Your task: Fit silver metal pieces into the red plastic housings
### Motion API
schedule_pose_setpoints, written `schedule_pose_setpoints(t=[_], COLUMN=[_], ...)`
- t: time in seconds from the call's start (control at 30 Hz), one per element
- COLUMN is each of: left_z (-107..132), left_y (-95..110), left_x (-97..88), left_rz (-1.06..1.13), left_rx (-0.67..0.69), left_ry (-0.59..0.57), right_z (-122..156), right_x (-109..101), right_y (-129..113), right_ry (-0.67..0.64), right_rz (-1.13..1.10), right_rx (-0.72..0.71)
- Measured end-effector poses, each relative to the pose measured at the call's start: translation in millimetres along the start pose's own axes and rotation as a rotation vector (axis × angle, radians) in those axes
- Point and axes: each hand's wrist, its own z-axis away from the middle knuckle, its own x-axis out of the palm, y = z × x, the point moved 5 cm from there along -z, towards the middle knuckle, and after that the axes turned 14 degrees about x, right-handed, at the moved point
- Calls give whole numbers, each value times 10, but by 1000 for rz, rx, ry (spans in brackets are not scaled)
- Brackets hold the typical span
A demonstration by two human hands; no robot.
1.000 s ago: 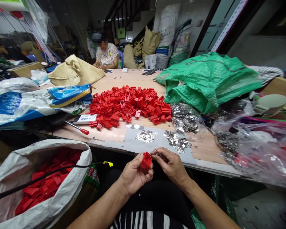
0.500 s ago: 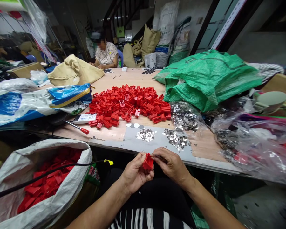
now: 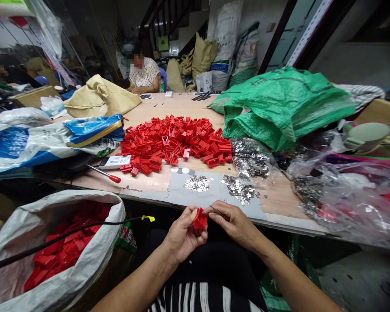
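My left hand (image 3: 186, 234) is closed around a small red plastic box-shaped part (image 3: 199, 219), held over my lap just off the table edge. Close against it on the right is my right hand (image 3: 232, 223), its index finger reaching to the part. A thin dark tool (image 3: 216, 210), perhaps tweezers, sits pinched in those right fingers; its tip is too small to make out. On the grey sheet (image 3: 178, 190) beyond my hands lie a pile of bright flat metal pieces (image 3: 197, 183) and a darker pile of metal pieces (image 3: 239, 189).
A heap of red plastic parts (image 3: 178, 145) covers the table's middle. To the left, a white sack (image 3: 110, 242) holds more red parts; a red-handled screwdriver (image 3: 112, 177) lies above it. A green sack (image 3: 279, 108) and plastic bags (image 3: 354, 203) crowd the right. Another person (image 3: 144, 73) sits opposite.
Both hands stay nearly in place with the red part. My right index finger has stretched out toward the part, and the thin tool now lies further back in the right hand.
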Motion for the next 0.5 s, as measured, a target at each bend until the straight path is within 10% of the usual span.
schedule_pose_setpoints(t=[0.5], left_z=[-7], left_y=[-29], left_x=[14], left_rz=[-108], left_rx=[-5], left_ry=[-51], right_z=[-105], right_x=[61], right_y=[241], right_ry=[-36], right_rz=[-216], right_rx=[191])
